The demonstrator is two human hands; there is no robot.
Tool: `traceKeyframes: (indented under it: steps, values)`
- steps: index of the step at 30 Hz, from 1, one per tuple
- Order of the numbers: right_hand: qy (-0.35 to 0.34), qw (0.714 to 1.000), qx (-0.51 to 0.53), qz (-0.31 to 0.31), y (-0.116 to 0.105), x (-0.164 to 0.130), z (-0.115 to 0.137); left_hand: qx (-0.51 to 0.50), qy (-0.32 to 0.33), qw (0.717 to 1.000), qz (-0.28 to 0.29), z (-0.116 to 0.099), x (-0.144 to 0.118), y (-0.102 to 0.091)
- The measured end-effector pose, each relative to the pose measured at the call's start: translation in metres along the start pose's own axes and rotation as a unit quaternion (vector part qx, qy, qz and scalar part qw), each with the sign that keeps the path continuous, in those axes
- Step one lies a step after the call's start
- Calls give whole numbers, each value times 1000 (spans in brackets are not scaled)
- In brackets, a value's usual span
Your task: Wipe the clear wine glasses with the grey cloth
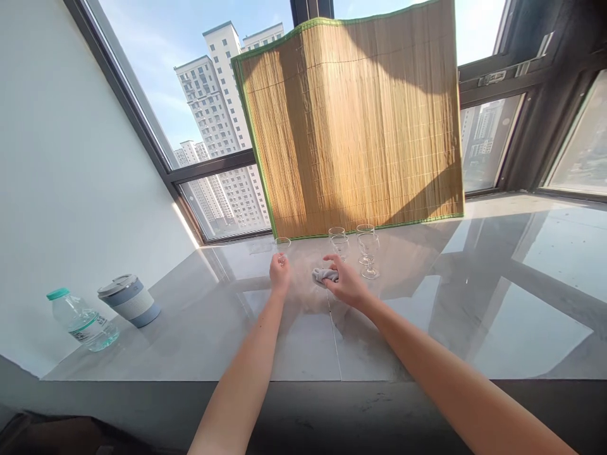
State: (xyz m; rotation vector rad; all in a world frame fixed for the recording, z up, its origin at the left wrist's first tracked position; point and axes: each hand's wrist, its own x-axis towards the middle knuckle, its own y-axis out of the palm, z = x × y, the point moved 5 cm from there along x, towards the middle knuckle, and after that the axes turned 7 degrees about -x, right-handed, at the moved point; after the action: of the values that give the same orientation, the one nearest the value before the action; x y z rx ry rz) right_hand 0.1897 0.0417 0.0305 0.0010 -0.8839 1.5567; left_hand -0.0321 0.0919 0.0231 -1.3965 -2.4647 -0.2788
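My left hand (280, 274) is closed around a clear stemmed glass (283, 243), whose rim shows above the fingers. To its right, my right hand (348, 282) grips a bunched grey cloth (324, 275) between thumb and fingers, low over the marble ledge. Just beyond and beside the right hand stand several more clear glasses: one stemmed glass (368, 256) upright at the front right, another glass (338, 243) partly hidden behind my fingers. Their outlines overlap, so the ones at the back are hard to separate.
A bamboo mat (370, 126) with green edging leans against the window behind the glasses. On the left of the glossy ledge (190, 354) are a water bottle (85, 322) and a grey-blue lidded cup (130, 300), near the white wall. The ledge's front edge runs below my forearms.
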Motion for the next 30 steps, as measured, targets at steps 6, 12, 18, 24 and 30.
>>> traceKeyframes:
  steps: [6,12,18,24,30]
  values:
    - [-39,996,37,-65,-11,0,11,203,177,955,123,-32,-33,23]
    - [-63,993,-23,-99,-16,-2,16,250,210,926,186,-32,-39,34]
    - [-45,987,-92,-122,-19,-1,11,190,218,933,214,-30,-37,39]
    - [-20,981,-113,-155,-24,0,7,90,161,968,169,-27,-29,33]
    - [7,985,-108,-138,-22,2,5,96,83,971,203,-19,-30,35]
